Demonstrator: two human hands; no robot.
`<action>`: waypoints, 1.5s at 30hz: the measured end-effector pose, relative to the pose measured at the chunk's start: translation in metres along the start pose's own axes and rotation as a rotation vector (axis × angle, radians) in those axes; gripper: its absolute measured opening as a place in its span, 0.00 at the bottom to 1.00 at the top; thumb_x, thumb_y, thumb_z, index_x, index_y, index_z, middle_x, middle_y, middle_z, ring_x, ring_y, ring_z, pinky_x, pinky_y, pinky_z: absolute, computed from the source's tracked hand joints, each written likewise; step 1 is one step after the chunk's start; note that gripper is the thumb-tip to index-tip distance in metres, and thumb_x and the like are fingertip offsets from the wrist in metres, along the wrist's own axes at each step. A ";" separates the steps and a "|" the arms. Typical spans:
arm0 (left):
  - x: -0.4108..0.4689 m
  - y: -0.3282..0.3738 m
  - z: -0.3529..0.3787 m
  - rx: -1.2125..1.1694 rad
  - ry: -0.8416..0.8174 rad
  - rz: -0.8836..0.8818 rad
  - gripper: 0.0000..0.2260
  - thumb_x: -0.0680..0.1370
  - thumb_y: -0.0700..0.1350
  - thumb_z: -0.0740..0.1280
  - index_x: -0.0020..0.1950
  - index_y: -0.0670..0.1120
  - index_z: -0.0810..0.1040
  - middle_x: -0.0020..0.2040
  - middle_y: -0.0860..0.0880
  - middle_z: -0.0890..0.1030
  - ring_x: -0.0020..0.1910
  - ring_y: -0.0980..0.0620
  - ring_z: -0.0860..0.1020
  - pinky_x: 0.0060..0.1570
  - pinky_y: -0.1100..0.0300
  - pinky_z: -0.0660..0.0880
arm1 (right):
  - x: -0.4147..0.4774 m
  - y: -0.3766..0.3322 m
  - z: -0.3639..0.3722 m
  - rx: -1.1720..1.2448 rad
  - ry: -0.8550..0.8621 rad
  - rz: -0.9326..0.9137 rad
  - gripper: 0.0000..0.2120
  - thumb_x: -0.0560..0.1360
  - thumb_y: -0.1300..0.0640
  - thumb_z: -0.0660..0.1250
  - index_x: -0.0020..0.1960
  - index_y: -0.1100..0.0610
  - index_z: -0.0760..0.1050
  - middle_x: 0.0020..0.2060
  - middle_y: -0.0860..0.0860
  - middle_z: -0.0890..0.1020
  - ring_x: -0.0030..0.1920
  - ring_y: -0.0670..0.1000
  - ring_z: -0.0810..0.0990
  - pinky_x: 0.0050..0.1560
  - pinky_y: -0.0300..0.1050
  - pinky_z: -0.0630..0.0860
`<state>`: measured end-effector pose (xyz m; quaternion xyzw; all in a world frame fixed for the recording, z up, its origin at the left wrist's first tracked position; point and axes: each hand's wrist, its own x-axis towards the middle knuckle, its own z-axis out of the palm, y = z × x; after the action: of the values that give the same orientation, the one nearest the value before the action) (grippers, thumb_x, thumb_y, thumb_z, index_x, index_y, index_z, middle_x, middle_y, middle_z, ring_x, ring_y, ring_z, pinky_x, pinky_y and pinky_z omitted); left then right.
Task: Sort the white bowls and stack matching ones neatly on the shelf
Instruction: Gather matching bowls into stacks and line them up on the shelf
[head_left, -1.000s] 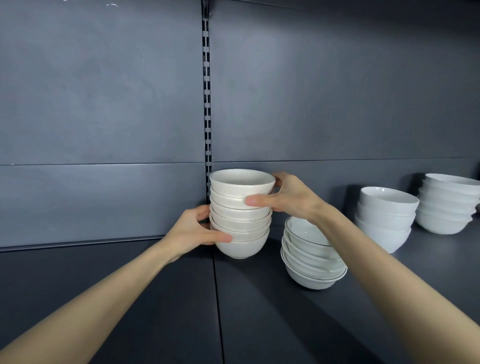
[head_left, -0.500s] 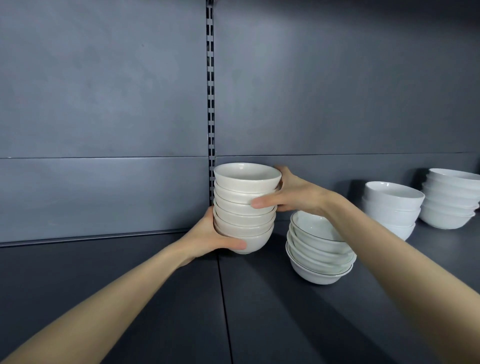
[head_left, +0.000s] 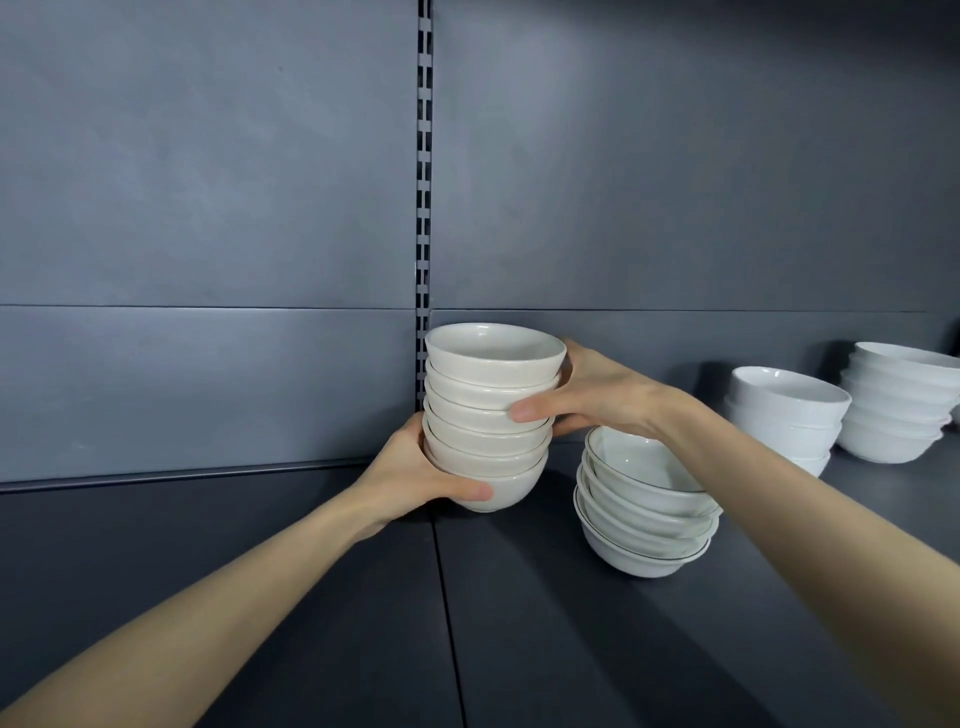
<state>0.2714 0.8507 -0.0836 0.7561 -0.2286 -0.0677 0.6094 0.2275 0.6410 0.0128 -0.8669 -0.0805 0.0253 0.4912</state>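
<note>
A stack of several small cream bowls (head_left: 491, 415) stands near the back wall of the dark shelf (head_left: 311, 597); whether its base touches the shelf I cannot tell. My left hand (head_left: 415, 473) grips the lowest bowls from the left, thumb across the front. My right hand (head_left: 592, 395) grips the upper bowls from the right, thumb on the front. Right of it, under my right forearm, sits a leaning stack of wider white bowls with a dark rim line (head_left: 644, 514).
Two more white bowl stacks stand at the far right, one of deep bowls (head_left: 784, 415) and one by the frame edge (head_left: 898, 405). A slotted upright (head_left: 424, 208) runs up the back wall. Bare shelf stretches left and toward me.
The cream stack has risen a little and shifted slightly toward the back wall. My left hand has slid lower, under the bottom bowls. The camera has moved closer.
</note>
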 end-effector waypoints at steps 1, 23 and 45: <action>0.000 0.001 -0.001 -0.005 -0.002 0.002 0.32 0.61 0.34 0.80 0.60 0.52 0.73 0.54 0.55 0.82 0.51 0.61 0.80 0.43 0.69 0.77 | 0.001 -0.002 0.000 -0.007 0.009 0.001 0.29 0.66 0.59 0.79 0.64 0.47 0.73 0.55 0.46 0.84 0.55 0.48 0.82 0.55 0.55 0.81; -0.125 0.070 -0.064 0.043 0.183 0.047 0.28 0.62 0.36 0.80 0.58 0.53 0.77 0.50 0.58 0.84 0.49 0.63 0.81 0.41 0.70 0.76 | -0.048 -0.077 0.076 0.228 0.001 -0.210 0.35 0.61 0.48 0.77 0.66 0.44 0.69 0.59 0.47 0.79 0.58 0.48 0.80 0.50 0.61 0.81; -0.342 0.117 -0.086 0.084 0.445 0.011 0.25 0.64 0.34 0.79 0.53 0.53 0.76 0.46 0.59 0.85 0.46 0.62 0.82 0.37 0.69 0.77 | -0.162 -0.162 0.184 0.259 -0.204 -0.322 0.33 0.67 0.52 0.77 0.69 0.47 0.68 0.60 0.46 0.78 0.58 0.46 0.79 0.48 0.60 0.82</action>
<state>-0.0293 1.0559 -0.0109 0.7758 -0.0954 0.1136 0.6133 0.0265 0.8524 0.0508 -0.7654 -0.2633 0.0440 0.5856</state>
